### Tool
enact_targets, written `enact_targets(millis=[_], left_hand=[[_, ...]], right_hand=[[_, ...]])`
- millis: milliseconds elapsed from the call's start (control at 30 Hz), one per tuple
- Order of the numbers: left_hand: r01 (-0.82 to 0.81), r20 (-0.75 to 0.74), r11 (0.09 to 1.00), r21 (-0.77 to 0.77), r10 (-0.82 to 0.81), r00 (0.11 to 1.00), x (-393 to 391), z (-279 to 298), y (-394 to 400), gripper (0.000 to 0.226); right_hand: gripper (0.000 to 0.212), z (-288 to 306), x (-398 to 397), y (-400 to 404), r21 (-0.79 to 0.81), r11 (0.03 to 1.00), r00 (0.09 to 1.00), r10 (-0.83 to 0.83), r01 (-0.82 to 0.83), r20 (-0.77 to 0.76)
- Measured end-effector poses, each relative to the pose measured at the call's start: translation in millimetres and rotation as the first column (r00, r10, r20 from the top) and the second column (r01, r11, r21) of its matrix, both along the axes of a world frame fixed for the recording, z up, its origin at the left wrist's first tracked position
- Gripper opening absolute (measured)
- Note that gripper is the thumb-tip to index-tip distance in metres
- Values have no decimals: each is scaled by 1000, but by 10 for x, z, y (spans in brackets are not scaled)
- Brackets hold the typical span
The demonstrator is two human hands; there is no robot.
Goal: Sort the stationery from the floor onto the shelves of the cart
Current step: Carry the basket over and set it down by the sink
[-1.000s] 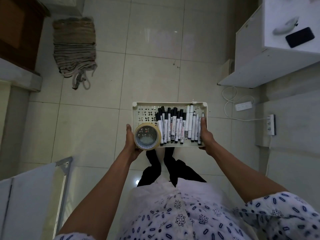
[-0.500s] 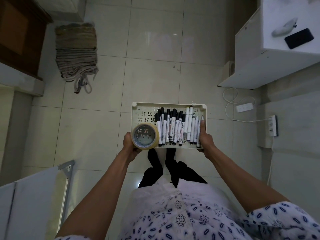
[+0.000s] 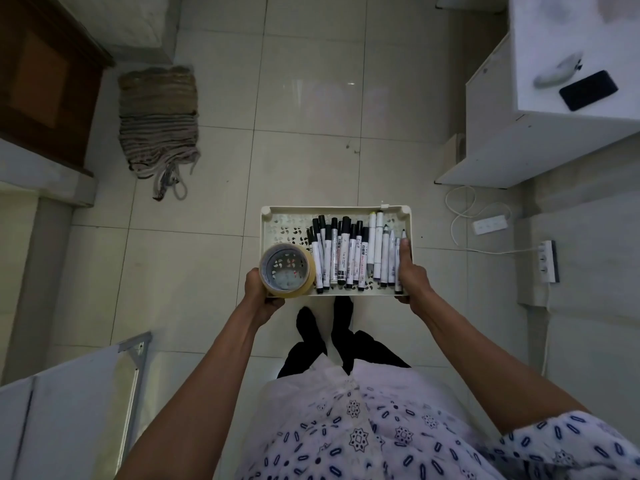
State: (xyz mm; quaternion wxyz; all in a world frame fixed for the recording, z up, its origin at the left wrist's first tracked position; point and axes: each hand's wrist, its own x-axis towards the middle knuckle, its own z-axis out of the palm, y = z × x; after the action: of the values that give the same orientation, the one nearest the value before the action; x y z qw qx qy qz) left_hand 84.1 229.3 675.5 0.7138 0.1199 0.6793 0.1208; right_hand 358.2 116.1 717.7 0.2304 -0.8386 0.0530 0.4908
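I hold a cream perforated tray level in front of me above the tiled floor. Several black-capped white markers lie side by side in its right half. A roll of yellowish tape stands at its near left corner. My left hand grips the tray's near left corner beside the tape. My right hand grips the near right corner, thumb lying inside on the markers.
A folded striped rug lies on the floor at far left. A white cabinet with a black phone stands at right. A power strip and cables lie by it. A white surface with a metal frame is at lower left.
The view has shifted slightly; the tray sits a little lower and closer in the frame. Both hands keep the same hold on it.
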Motion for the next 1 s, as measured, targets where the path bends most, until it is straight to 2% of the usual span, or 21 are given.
enact_targets(millis=[333,533,700,800,900,1000], left_hand=[[15,4,997,81,-16,1000,358,138,310,27],[-7,26,997,83,5,1000,564,234,617,28],[7,45,996,91,-11,999,699,275,1035,28],[27,58,996,90,-33,998,779,290,1335,28],[40,64,995,92,-46,997,834,266,1657,23],[63,60,994,84,-69,996,898,249,1923,21]], right_hand=[[112,138,376,263,59,998,1000,3,-3,7],[101,251,555,556,86,996,1000,16,-14,-17],[121,242,699,917,92,996,1000,-2,3,-17],[117,256,743,1160,101,994,1000,-28,29,-11],[127,234,795,1413,117,992,999,-45,48,-22],[126,221,838,1630,113,991,997,-72,74,-15]])
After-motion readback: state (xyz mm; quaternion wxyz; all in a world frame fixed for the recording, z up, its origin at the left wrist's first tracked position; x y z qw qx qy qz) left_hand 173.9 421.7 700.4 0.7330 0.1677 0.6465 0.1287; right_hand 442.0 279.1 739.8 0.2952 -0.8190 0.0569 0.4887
